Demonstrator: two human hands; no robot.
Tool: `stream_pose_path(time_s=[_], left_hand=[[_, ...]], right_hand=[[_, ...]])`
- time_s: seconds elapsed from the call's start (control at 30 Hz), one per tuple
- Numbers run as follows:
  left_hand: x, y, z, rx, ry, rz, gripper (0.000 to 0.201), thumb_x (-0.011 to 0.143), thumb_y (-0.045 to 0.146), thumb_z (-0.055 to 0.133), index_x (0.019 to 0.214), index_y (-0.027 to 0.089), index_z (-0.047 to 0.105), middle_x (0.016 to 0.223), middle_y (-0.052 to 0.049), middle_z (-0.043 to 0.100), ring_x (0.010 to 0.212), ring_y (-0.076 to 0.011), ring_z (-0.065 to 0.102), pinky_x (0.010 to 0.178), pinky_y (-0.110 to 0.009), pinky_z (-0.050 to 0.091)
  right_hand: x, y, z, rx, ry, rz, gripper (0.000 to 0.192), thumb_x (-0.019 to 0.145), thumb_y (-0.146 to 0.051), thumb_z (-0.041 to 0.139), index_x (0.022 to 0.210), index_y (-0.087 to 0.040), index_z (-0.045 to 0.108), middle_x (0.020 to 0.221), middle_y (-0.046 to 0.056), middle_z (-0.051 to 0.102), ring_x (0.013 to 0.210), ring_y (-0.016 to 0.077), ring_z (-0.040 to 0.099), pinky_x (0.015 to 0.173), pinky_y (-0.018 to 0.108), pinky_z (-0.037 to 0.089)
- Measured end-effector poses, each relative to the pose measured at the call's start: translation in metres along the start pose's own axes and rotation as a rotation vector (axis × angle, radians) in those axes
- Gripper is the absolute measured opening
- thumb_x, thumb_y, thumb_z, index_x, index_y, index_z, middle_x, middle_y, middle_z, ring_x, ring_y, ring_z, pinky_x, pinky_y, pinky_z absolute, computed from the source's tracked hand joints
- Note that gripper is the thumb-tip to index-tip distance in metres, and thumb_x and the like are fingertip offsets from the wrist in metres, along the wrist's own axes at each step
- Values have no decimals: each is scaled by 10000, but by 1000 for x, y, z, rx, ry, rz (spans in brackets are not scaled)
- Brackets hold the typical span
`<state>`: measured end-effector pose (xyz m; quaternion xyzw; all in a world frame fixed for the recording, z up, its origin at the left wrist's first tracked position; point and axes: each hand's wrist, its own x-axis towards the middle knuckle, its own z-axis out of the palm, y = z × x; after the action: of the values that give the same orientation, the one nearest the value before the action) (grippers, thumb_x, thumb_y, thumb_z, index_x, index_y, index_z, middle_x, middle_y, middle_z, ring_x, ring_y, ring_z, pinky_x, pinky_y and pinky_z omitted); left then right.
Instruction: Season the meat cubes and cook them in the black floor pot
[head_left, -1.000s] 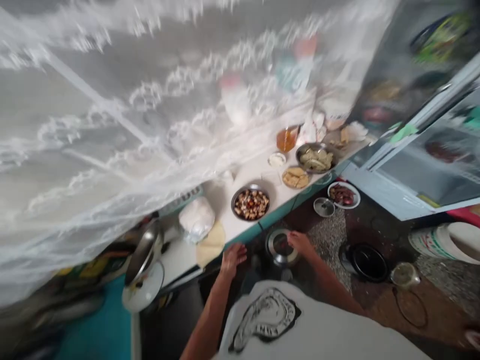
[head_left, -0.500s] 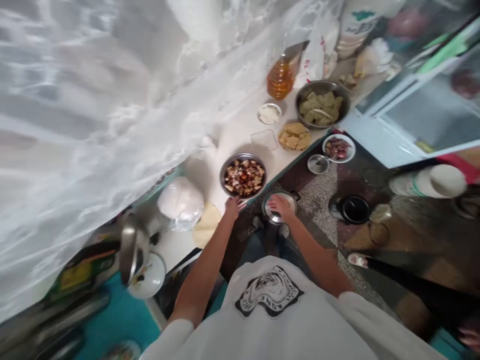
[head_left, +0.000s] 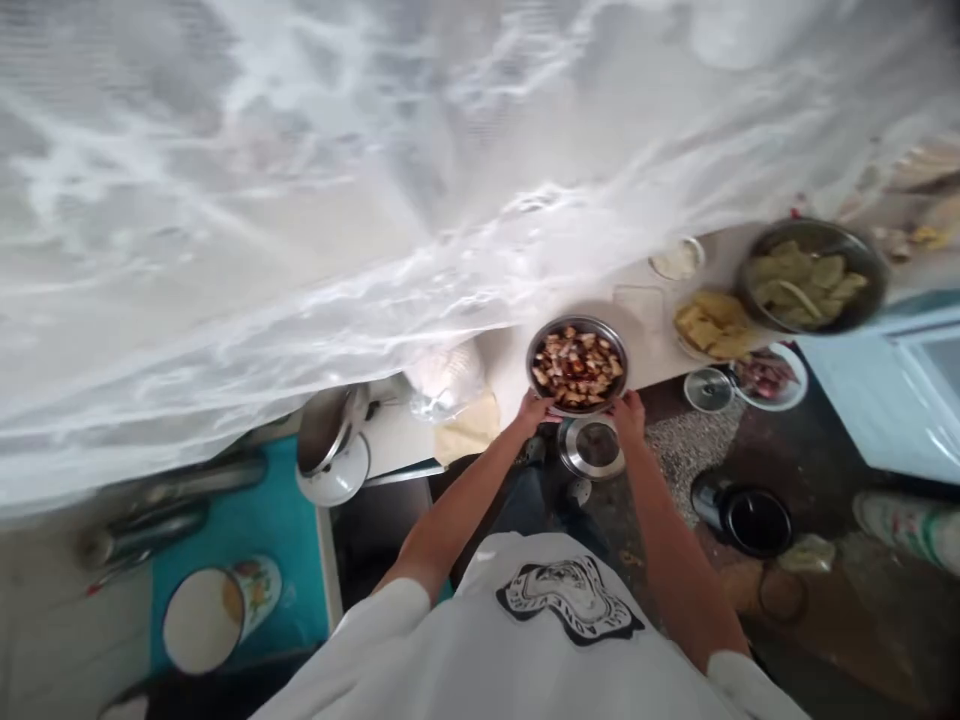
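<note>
A steel bowl of chopped brown and white food (head_left: 577, 362) sits at the front edge of the white counter (head_left: 499, 362). My left hand (head_left: 533, 410) grips its near left rim and my right hand (head_left: 628, 411) grips its near right rim. Just below the bowl, on the floor, stands a round steel pot (head_left: 594, 447) with a dark inside.
A white lace curtain (head_left: 300, 200) hangs over the counter. To the right are a bowl of green pieces (head_left: 808, 278), a plate of flat yellow pieces (head_left: 712, 324), a small white bowl (head_left: 677, 260), a plate of red food (head_left: 769, 374), a steel lid (head_left: 707, 389) and a black pot (head_left: 752, 517). A bagged white lump (head_left: 447, 375) lies left.
The view swung left and down. My right hand left the steel pot on the floor and both hands closed on the rim of the bowl of chopped food.
</note>
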<state>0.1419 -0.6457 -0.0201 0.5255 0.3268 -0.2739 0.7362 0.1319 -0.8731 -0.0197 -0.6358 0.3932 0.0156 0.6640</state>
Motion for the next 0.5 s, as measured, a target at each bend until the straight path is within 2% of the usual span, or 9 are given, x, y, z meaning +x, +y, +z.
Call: stream_pose_path(time_s=[0.23, 0.37, 0.43, 0.5], left_hand=[[10, -8, 10, -88, -37, 44, 700, 837, 247, 936, 1442, 117, 609, 797, -34, 780, 573, -195, 733, 588, -320, 665], [-1, -14, 9, -142, -46, 57, 834, 867, 331, 941, 1570, 159, 526, 983, -87, 815, 658, -207, 777, 629, -311, 652], [-15, -23, 4, -170, -1, 86, 839, 879, 355, 928, 1588, 163, 521, 1139, -138, 810, 724, -208, 789, 620, -290, 623], [-34, -35, -5, -194, 88, 144, 710, 908, 346, 887, 1521, 159, 582, 1221, -147, 786, 747, -174, 763, 615, -260, 582]], right_hand=[[27, -3, -11, -99, 7, -5, 490, 564, -419, 827, 923, -280, 523, 793, -61, 688, 708, 178, 711, 670, 349, 674], [37, -18, -23, -228, -84, 9, 464, 600, -440, 818, 907, -288, 505, 774, -57, 684, 695, 186, 731, 690, 368, 696], [38, -32, -34, -365, -66, -105, 420, 673, -517, 767, 921, -296, 509, 769, -42, 657, 722, 230, 758, 721, 442, 714], [37, -48, -41, -508, -32, -311, 402, 752, -591, 688, 985, -299, 538, 843, 8, 678, 859, 306, 800, 802, 548, 720]])
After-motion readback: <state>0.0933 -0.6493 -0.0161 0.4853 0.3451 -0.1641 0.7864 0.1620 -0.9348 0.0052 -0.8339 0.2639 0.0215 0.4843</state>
